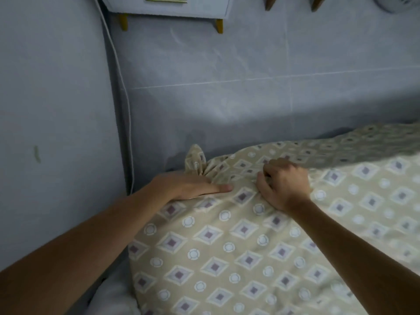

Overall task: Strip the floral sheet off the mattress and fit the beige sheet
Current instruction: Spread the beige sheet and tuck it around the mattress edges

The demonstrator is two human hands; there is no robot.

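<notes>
Beige sheet (pixel 227 242), patterned with diamonds and circles, is lying over the mattress corner near the wall (pixel 45 110), bunching into a peak at that corner. We are noting the left hand (pixel 193 186) pressing flat on it, fingers straight, just beside the peak. The right hand (pixel 284 180) is gripping a fold, fingers curled. Tiled floor (pixel 250 87) is lying beyond.

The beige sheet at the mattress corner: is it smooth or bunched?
Bunched. The beige sheet gathers into puckered folds with a tuft standing up at the corner, between the flat left hand and the gripping right hand.
</notes>
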